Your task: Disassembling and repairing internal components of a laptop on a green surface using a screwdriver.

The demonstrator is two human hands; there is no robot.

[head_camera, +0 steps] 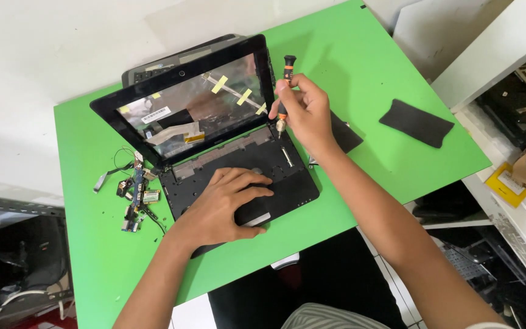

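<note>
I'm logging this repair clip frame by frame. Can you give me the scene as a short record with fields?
surface: green table
main item: small black laptop, open, keyboard removed, screen panel gone from the lid
left hand: flat on the laptop base, pressing it down
right hand: holds a screwdriver upright, tip at the right hinge corner
left of laptop: small circuit boards and cables
right of laptop: two black pads, one apart, one partly behind the right hand
behind laptop: a grey device

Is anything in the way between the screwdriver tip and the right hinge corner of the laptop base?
Nothing visible. The right hand holds the screwdriver upright, tip at the hinge corner of the laptop base.
</note>
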